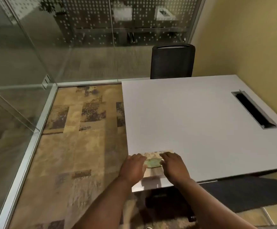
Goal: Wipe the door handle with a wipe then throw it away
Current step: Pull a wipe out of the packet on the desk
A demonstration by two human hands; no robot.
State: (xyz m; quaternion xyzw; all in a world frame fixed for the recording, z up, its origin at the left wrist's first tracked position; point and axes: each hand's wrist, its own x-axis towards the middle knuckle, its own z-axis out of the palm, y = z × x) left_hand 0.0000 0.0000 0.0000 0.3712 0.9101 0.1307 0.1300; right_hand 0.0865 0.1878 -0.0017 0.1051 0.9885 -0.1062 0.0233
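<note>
Wipe pack (153, 162) flat at table (192, 116) near corner; left hand (132, 167), right hand (175, 166) flank it, fingers loosely spread, touching sides.

Both hands are covering the wipes pack (153, 160) edges; print on it is blurring out. Chair (172, 61) beyond the grips is sitting half-hidden behind the table (192, 116), whose right end is getting cropped.
</note>
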